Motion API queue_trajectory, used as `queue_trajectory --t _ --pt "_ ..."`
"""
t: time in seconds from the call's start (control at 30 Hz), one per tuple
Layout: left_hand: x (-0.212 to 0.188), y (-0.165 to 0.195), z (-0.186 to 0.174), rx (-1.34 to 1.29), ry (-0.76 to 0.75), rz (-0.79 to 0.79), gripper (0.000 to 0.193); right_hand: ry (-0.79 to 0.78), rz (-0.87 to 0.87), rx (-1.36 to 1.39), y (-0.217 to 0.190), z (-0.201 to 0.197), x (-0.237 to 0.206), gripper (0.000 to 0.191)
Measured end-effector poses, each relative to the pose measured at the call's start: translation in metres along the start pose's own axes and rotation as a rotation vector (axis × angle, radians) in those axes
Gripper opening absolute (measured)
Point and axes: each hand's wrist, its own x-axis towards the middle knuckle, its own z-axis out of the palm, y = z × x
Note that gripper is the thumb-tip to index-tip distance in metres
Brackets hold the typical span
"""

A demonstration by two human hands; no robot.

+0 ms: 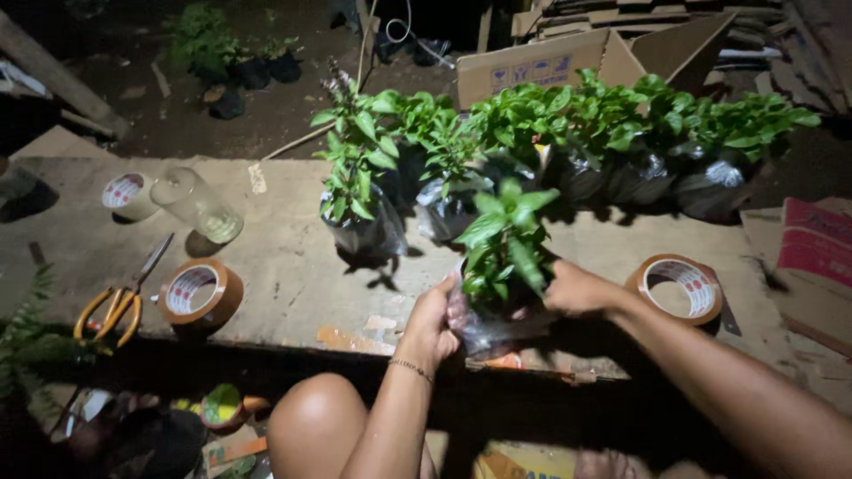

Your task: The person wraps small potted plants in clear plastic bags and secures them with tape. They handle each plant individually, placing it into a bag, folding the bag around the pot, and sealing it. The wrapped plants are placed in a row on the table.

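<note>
2 hands (506,306) on 1 bagged seedling (504,266); 3 tape rolls (202,293), 1 scissors (120,297).

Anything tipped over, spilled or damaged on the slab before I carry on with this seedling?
One thing: the clear glass jar lies on its side at the slab's left end, beside a tape roll. No spill shows around it. The bagged seedling stands upright between the left hand and right hand.

A worn grey concrete slab (284,266) carries two brown packing tape rolls, one near left (200,295) and one right (681,287), orange-handled scissors (120,297), an overturned clear glass (197,205), a white tape roll (127,195), and a far row of plastic-bagged green seedlings (568,151).
</note>
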Motion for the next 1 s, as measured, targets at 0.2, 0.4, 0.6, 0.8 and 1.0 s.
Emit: queue_trajectory --t 0.2,0.4,0.6,0.8,1.0 --pt "-0.02 0.016 0.021 0.015 -0.128 0.086 0.02 -0.081 0.475 0.011 -0.01 -0.009 -0.007 0.103" --pt "-0.02 0.006 0.018 0.074 0.195 0.089 0.021 -0.062 0.046 -0.136 -0.023 -0.014 -0.019 0.088" --pt "0.001 -0.009 -0.004 0.172 0.029 0.281 0.018 0.112 -0.468 -0.755 -0.012 0.017 -0.015 0.073" --pt "-0.009 -0.003 0.027 0.121 -0.033 0.315 0.027 0.19 -0.072 -0.102 -0.022 0.004 -0.019 0.093" --pt "0.002 -0.006 0.034 0.125 -0.142 0.312 0.027 0.017 -0.206 -0.393 -0.025 -0.022 -0.033 0.089"
